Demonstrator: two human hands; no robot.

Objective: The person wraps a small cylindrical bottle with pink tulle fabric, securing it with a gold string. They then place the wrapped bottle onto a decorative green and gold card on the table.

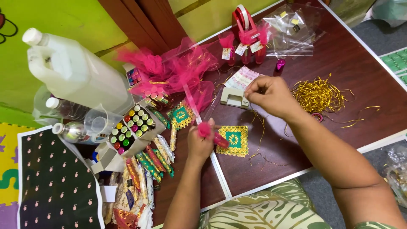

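My left hand (200,144) grips a small bottle wrapped in pink tulle (212,135), with a tail of pink netting rising from it toward the tulle pile (178,70). My right hand (271,95) is pinched shut further right, fingertips together on what looks like a thin gold thread (255,123) trailing down; the thread is too fine to be sure. A green and gold square mat (235,140) lies just right of the wrapped bottle.
A small hole punch (234,97), a heap of gold wire (318,94), a red tape dispenser (243,19), three wrapped pink bottles with tags (246,46), boxes of coloured bottles (131,123), a white jug (72,70), clear bags (296,25).
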